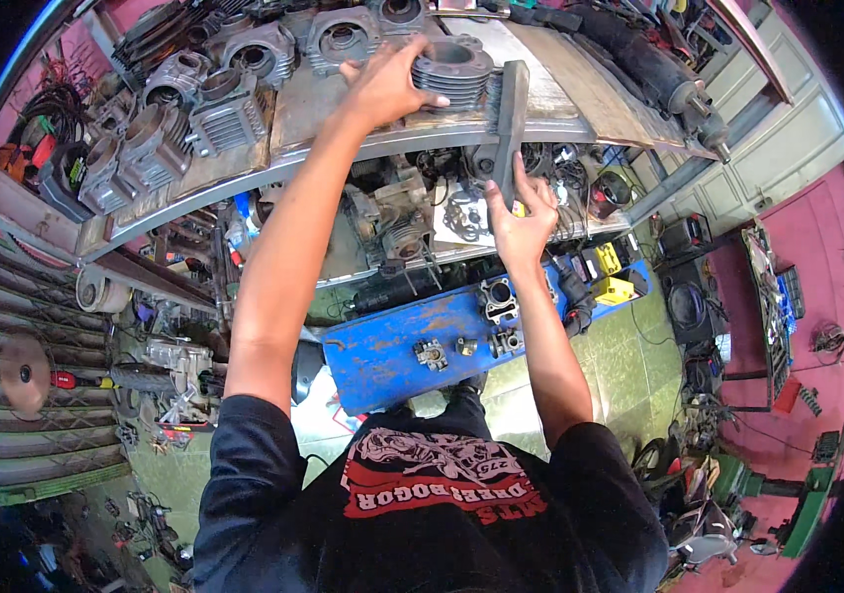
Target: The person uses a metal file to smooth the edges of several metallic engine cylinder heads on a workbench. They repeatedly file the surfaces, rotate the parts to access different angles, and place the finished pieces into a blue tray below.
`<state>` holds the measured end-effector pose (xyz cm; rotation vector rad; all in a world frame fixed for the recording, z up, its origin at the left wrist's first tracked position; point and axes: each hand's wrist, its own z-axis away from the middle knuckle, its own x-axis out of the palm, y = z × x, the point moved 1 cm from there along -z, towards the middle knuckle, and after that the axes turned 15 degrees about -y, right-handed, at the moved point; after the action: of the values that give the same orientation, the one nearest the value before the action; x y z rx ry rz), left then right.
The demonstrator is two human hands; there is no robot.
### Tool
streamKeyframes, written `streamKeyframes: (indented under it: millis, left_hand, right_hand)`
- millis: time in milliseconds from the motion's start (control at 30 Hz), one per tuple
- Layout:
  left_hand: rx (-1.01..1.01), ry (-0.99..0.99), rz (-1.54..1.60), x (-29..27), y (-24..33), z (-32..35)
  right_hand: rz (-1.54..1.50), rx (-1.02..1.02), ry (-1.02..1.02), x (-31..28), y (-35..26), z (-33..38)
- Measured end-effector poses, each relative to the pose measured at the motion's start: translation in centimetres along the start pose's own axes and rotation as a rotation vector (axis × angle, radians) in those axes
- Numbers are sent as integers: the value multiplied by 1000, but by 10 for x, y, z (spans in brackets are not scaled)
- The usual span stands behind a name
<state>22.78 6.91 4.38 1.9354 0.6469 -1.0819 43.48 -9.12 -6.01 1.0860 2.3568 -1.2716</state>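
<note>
- Cylinder (453, 74) at twelve o'clock on the bench (293, 117), left hand (388, 85) gripping it.
- Right hand (524, 219) clasping a brush (512, 119) at one o'clock.
- I reckon a loosened left grip could let the cylinder slide.

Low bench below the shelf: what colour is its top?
The bench top is blue with brownish patches, best seen in the head view.

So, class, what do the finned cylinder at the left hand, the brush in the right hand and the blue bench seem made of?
Finned cylinder: probably cast metal, dull grey, judging by its thin stacked fins.
Brush: matte grey handle, wood or plastic, hard to tell; the bristles look wiry, perhaps metal.
Blue bench: painted, possibly metal, since rusty-looking brown patches break the blue.
</note>
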Motion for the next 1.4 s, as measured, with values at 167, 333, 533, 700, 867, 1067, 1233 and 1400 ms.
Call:
streamKeyframes:
  millis: [167, 333, 533, 700, 867, 1067, 1233, 1400]
  left_hand:
    - [96, 151, 13, 13, -5, 0]
    - [38, 175, 62, 22, -5, -1]
    - [26, 265, 170, 28, -1, 3]
    - [64, 330, 160, 31, -1, 13]
    - [80, 289, 190, 27, -1, 24]
    - [138, 285, 172, 24, 4, 30]
    - [125, 290, 188, 26, -1, 32]
    - [141, 309, 512, 30, 1, 27]
  right_hand:
    - [10, 13, 5, -3, 0, 1]
    - [131, -140, 59, -16, -17, -8]
    - [250, -303, 63, -16, -47, -37]
    - [263, -323, 33, -5, -50, -34]
    - [265, -361, 32, 0, -51, -28]
    - [283, -320, -6, 0, -48, -22]
    - [299, -350, 9, -2, -48, -20]
    - [299, -338, -16, -1, -45, -15]
